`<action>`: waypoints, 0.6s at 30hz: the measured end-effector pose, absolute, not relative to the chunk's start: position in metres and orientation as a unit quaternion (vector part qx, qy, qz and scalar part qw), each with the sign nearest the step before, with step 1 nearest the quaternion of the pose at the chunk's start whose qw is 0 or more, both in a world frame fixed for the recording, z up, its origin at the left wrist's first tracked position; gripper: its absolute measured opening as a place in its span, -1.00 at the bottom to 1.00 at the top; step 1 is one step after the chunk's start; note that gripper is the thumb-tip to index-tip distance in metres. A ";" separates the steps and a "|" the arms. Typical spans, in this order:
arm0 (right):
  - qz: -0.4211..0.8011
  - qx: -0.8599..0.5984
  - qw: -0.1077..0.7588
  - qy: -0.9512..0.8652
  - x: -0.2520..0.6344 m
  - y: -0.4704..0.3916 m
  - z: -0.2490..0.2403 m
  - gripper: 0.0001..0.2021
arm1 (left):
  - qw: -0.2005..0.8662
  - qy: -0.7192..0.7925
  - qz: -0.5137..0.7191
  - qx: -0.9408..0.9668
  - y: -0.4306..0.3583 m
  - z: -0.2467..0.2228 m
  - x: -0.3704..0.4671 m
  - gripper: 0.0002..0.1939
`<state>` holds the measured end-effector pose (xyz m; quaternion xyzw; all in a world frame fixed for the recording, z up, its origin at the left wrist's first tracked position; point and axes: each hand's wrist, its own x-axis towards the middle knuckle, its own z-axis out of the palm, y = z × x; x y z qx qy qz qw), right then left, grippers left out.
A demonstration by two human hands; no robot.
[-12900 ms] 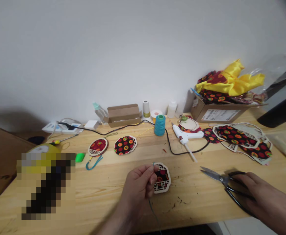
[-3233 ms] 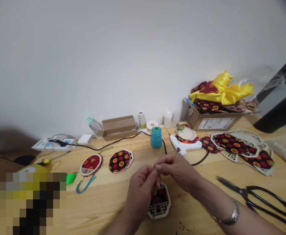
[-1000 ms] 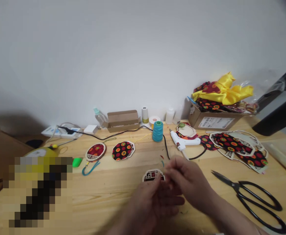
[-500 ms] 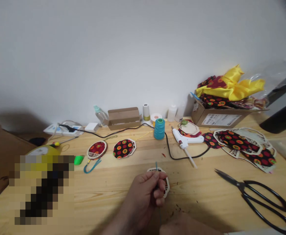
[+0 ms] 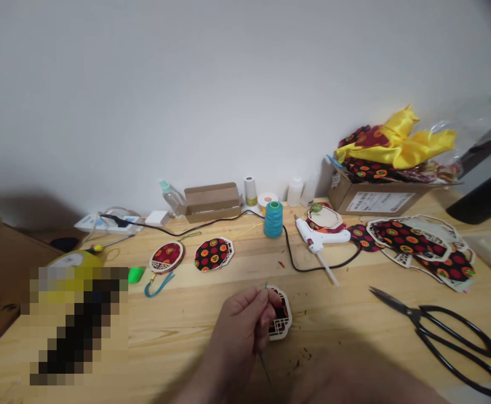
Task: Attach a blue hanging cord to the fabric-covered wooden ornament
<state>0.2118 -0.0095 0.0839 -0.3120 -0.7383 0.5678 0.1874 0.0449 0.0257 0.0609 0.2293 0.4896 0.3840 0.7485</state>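
Low in the middle, my left hand (image 5: pixel 245 320) is closed in a pinch on a thin teal cord (image 5: pixel 266 367). Its tip pokes out above the thumb, and the rest runs down from the fist. Partly behind those fingers lies an octagonal pale lattice frame (image 5: pixel 287 322) with dark patterned fabric inside. My right hand (image 5: pixel 333 379) is a blur at the bottom edge, right of the cord, and its fingers cannot be made out. Black-handled scissors (image 5: pixel 414 318) rest on the table to the right. A teal thread spool (image 5: pixel 273 220) stands upright farther back.
A white glue gun (image 5: pixel 323 238) with its black cable lies behind the hands. Fabric-covered frames (image 5: pixel 409 241) are piled at right, below a cardboard box (image 5: pixel 380 199) of cloth. Two finished-looking pieces (image 5: pixel 214 254) (image 5: pixel 167 258) lie left; dark scraps dot the wooden table (image 5: pixel 178 336).
My left hand has shifted slightly left, uncovering more of the lattice frame. My right hand has moved right and is more blurred. A length of cord now shows below the left fist.
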 end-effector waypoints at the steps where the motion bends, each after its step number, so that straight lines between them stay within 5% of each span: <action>1: 0.553 -0.335 0.212 -0.732 0.216 -0.004 0.086 -0.79 | 0.745 0.496 0.377 0.239 0.025 0.062 0.044 -0.78; 6: 0.418 -0.511 0.369 -0.654 0.218 0.029 0.080 -0.83 | 0.734 0.487 0.341 0.328 0.022 0.060 0.044 -0.77; 10: 0.508 -0.470 0.359 -0.627 0.205 0.041 0.069 -0.73 | 0.720 0.472 0.315 0.398 0.021 0.058 0.044 -0.73; 18: 0.657 -0.434 0.379 -0.485 0.194 0.041 0.062 -0.90 | 0.698 0.485 0.280 0.447 0.021 0.060 0.043 -0.67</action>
